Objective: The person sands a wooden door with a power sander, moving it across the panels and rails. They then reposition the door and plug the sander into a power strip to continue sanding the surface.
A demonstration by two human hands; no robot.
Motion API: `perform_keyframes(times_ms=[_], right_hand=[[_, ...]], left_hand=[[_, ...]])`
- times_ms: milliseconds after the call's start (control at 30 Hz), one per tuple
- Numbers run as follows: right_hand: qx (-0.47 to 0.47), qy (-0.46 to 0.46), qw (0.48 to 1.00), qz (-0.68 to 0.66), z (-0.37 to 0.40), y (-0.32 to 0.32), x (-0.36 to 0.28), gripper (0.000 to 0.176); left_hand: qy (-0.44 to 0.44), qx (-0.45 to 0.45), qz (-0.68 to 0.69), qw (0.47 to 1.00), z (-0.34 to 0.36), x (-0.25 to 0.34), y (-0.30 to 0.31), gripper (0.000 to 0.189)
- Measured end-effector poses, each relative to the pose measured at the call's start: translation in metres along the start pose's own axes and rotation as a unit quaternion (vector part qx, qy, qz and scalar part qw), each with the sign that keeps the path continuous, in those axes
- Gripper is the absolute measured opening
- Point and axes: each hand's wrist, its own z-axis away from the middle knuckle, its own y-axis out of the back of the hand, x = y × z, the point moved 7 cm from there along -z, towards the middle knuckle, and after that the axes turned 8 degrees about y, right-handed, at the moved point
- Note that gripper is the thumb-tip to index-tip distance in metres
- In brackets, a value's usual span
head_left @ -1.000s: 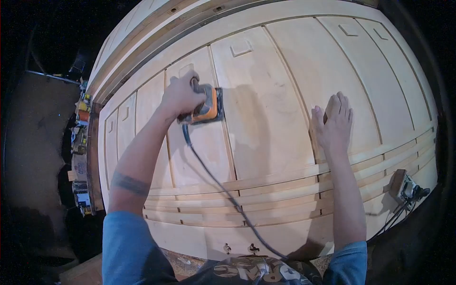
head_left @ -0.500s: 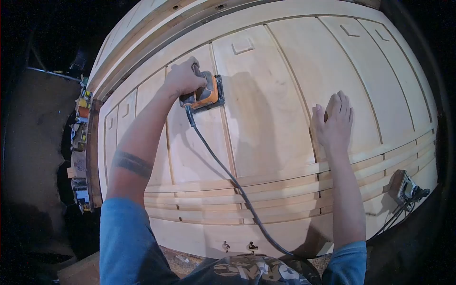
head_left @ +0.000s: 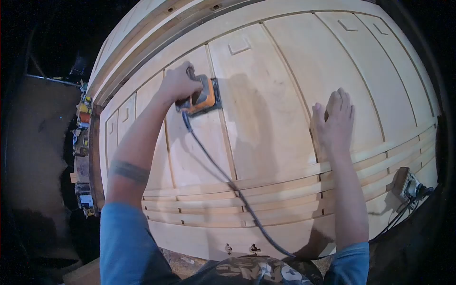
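Note:
My left hand (head_left: 180, 84) is wrapped round an orange and black electric sander (head_left: 207, 97). The sander's flat base rests on the pale wooden panel (head_left: 251, 118), across a groove between two boards. A dark cord (head_left: 216, 164) runs from the sander back over the panel toward my body. Farther right, my right hand (head_left: 336, 116) lies flat on the wood with its fingers stretched out, holding nothing.
Raised wooden strips (head_left: 280, 192) cross the near part of the panel. At the right edge sits a power socket box (head_left: 406, 185) with plugged cables. Small items and containers (head_left: 83, 118) line a shelf at left. Another wooden piece (head_left: 142, 35) lies beyond the panel.
The sander has shifted slightly left and toward me with my left hand on it. My right hand stays in about the same spot.

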Motion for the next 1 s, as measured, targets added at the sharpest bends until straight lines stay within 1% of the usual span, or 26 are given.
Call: perform_keyframes(times_ms=[100, 167, 233, 267, 333, 400, 467, 500, 567, 700, 767, 833, 933, 1000], right_hand=[[0.008, 0.006, 1.000, -0.014, -0.001, 0.001, 0.002, 0.056], [0.017, 0.013, 1.000, -0.012, -0.002, 0.002, 0.003, 0.055], [0.022, 0.020, 0.999, -0.014, 0.000, 0.002, 0.002, 0.055], [0.023, 0.025, 0.999, -0.017, 0.000, 0.003, 0.002, 0.055], [0.023, 0.025, 0.999, -0.019, 0.000, 0.003, 0.001, 0.055], [0.018, 0.018, 1.000, -0.017, -0.001, 0.002, 0.001, 0.055], [0.017, 0.007, 1.000, -0.017, 0.000, 0.000, 0.003, 0.057], [0.017, -0.001, 1.000, -0.017, 0.000, -0.001, 0.004, 0.058], [-0.001, -0.010, 1.000, 0.001, -0.001, -0.004, 0.005, 0.056], [-0.017, -0.012, 1.000, 0.003, -0.001, 0.001, 0.001, 0.055], [-0.012, -0.011, 1.000, -0.005, -0.002, -0.002, 0.003, 0.058], [-0.008, -0.008, 1.000, -0.010, -0.002, -0.003, 0.004, 0.059], [-0.001, 0.002, 1.000, -0.018, -0.001, 0.002, 0.001, 0.059], [0.004, 0.007, 1.000, -0.025, 0.000, 0.004, 0.000, 0.059]], left_hand=[[0.047, -0.029, 0.009, 0.998, -0.033, -0.003, 0.003, 0.060], [0.068, -0.021, 0.010, 0.997, -0.049, -0.011, -0.001, 0.057], [0.087, -0.011, 0.023, 0.996, -0.048, -0.019, -0.001, 0.056], [0.069, -0.016, 0.016, 0.997, -0.042, -0.024, -0.003, 0.057], [0.030, -0.024, 0.001, 0.999, -0.010, -0.024, -0.002, 0.057], [0.015, -0.031, 0.012, 0.999, 0.035, -0.026, -0.002, 0.058], [0.038, -0.019, -0.017, 0.999, 0.088, -0.018, -0.001, 0.057], [0.031, -0.040, -0.013, 0.999, 0.110, -0.011, -0.001, 0.055], [-0.016, -0.038, -0.003, 0.999, 0.134, 0.002, -0.004, 0.055], [0.026, -0.022, -0.010, 0.999, 0.097, 0.014, -0.004, 0.055], [0.034, -0.011, 0.000, 0.999, 0.050, 0.011, -0.003, 0.055], [0.007, 0.020, 0.009, 1.000, 0.006, 0.003, -0.003, 0.055], [0.044, 0.009, 0.002, 0.999, -0.034, -0.003, 0.002, 0.058], [0.041, -0.002, 0.007, 0.999, -0.043, -0.001, 0.003, 0.059]])
